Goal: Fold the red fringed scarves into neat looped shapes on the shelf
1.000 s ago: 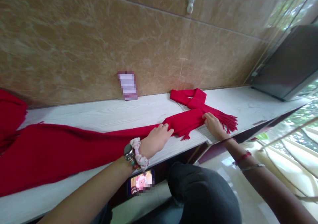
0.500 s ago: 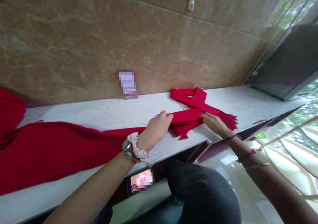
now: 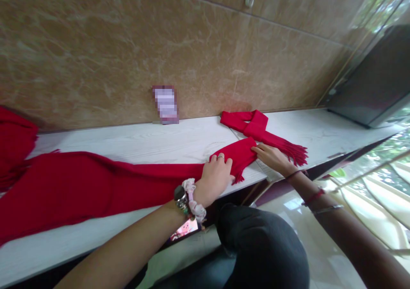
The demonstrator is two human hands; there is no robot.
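A long red scarf [image 3: 128,182] lies along the white wood-grain shelf, its right end doubled over with a little fringe at the near edge. My left hand [image 3: 215,178] rests on this folded part, palm down and fingers spread. At the fold's right end, my right hand [image 3: 272,158] pinches the fabric between thumb and fingers. Just behind it lies a second red scarf [image 3: 256,128], crossed over in a loop with its fringe pointing right. More bunched red fabric [image 3: 16,141] is at the far left.
A brown marbled wall [image 3: 96,58] runs behind the shelf [image 3: 128,139], with a blurred phone-shaped item [image 3: 165,105] against it. A lit phone [image 3: 185,229] is below the front edge, partly behind my left wrist. My knee [image 3: 262,246] is close below. A dark box-like object [image 3: 378,79] stands far right.
My left hand has gone from gripping the folded scarf to lying spread on it, slightly right and lower. The fold lies flatter. My right hand keeps its pinch, shifted slightly left.
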